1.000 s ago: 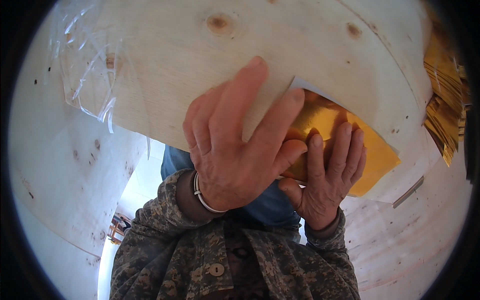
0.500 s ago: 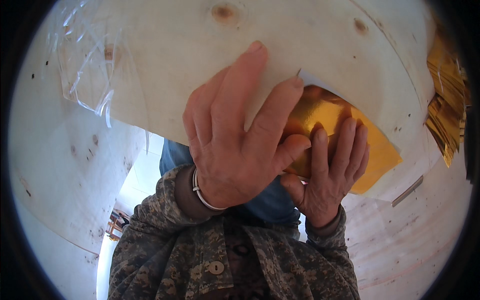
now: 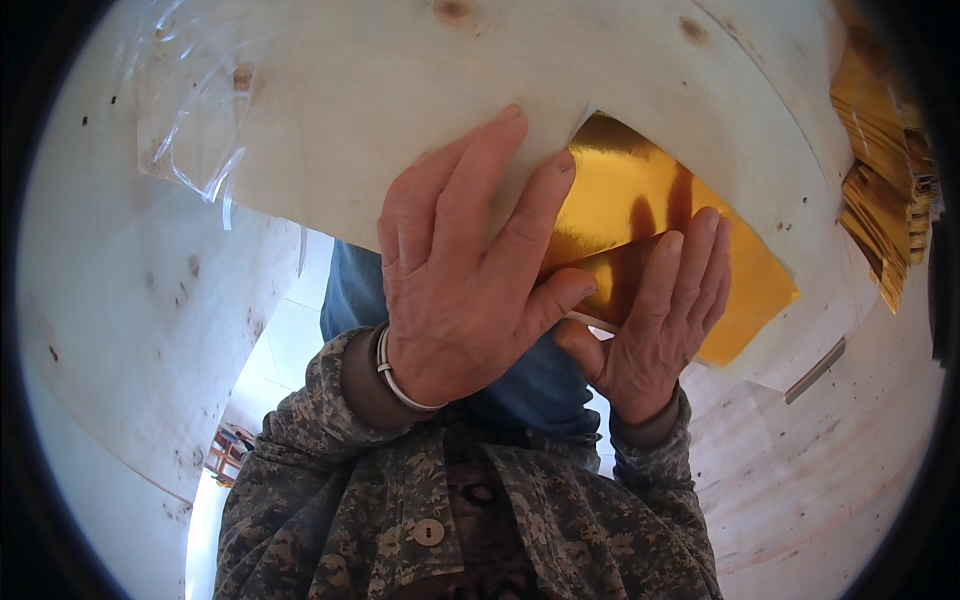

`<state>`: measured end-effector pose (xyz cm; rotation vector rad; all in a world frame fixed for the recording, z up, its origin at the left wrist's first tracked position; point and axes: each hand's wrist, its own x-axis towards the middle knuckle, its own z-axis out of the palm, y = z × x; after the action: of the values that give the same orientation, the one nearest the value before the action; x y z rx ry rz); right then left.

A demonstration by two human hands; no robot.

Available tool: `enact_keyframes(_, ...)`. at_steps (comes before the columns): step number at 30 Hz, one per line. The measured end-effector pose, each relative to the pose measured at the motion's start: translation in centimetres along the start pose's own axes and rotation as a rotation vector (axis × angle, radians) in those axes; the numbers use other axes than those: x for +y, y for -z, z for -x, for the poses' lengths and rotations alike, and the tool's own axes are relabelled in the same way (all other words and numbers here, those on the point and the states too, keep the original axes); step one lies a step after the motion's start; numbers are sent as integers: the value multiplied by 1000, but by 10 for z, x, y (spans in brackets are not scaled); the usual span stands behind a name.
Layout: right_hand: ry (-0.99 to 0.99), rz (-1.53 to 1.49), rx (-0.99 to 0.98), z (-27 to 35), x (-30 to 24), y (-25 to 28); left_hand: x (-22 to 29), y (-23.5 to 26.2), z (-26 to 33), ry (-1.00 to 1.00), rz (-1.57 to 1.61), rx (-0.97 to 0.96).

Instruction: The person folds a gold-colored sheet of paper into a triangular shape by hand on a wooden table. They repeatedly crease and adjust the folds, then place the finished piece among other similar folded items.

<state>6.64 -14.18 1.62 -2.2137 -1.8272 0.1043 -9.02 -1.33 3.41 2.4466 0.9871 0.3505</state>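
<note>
A shiny gold foil paper sheet (image 3: 625, 175) lies on the pale wooden board, with a pale underside peeking out at its far corner. Its near edge is folded or curled up toward me, and the two surfaces meet in a slanting line. My left hand (image 3: 455, 255), wearing a white band at the wrist, is at the sheet's left side with fingers spread. Its index fingertip touches or hovers by the left edge; the thumb is at the raised near part. My right hand (image 3: 660, 315) rests with outstretched fingers on the gold surface, its thumb by the near edge.
A stack of gold paper (image 3: 875, 190) is at the far right. Clear plastic strips (image 3: 205, 150) lie at the far left of the wooden board (image 3: 330, 130). A thin grey strip (image 3: 815, 370) is on the right, near the board's edge.
The far left part of the sheet, bent and darker before, now lies flatter and shows more gold. My left index finger has drawn back slightly to the left from the far corner.
</note>
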Motion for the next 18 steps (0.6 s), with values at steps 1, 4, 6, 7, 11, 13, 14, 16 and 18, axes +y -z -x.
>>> enact_keyframes(1, 0, -14, 14, 0, 0, 0, 2, 0, 1, -2, -11, -7)
enact_keyframes(4, 7, -43, 56, 1, 1, -1, 5, 1, 1, 1, -28, -16)
enact_keyframes(6, 12, -53, 78, 1, 2, -2, 8, 1, 1, 5, -34, -16)
enact_keyframes(7, 14, -60, 92, 1, 2, -2, 9, 2, 2, 7, -36, -14)
enact_keyframes(11, 22, -71, 126, 4, 2, -1, 12, 3, 4, -23, 0, -10)
enact_keyframes(13, 34, -79, 155, 5, 3, -1, 13, 2, 5, -66, 14, 0)
enact_keyframes(14, 39, -85, 168, 6, 3, -2, 13, 1, 6, -84, 37, 2)
enact_keyframes(16, 50, -100, 207, 7, 4, -3, 14, -1, 7, -108, 45, 26)
enact_keyframes(18, 61, -109, 249, 8, 4, -5, 15, -2, 8, -127, 68, 45)
